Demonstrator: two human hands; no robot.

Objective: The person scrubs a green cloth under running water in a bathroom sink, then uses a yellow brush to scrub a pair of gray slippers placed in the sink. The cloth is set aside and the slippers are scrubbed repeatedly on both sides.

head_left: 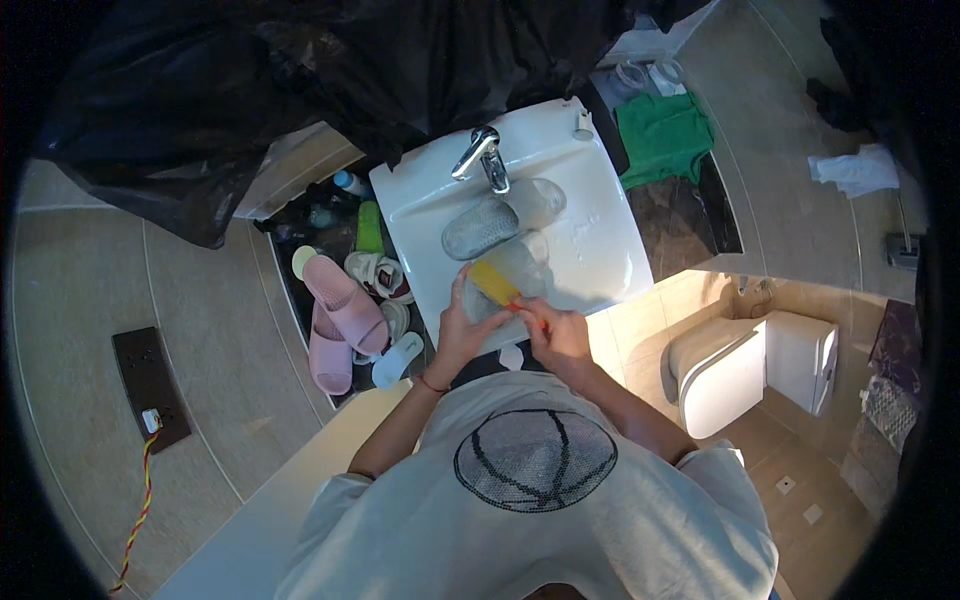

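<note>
My right hand (560, 340) is closed around the red-orange handle of a yellow brush (491, 283). The brush head lies against a translucent slipper (527, 256) at the front of the white washbasin (610, 240). My left hand (462, 333) grips the near end of this slipper, its fingers along the left side and its thumb reaching toward the brush. Part of the slipper is hidden beneath the brush and my hands. Just beyond it, a second translucent slipper (480, 229) with a dotted sole rests in the bowl under the chrome faucet (484, 155).
Left of the basin, pink slippers (345, 305), white shoes (380, 275), a light blue slipper (398, 361) and a green object (369, 228) crowd the dark counter. A green cloth (665, 138) lies at the right. Black plastic sheeting (330, 70) hangs behind. A toilet (735, 370) stands at the lower right.
</note>
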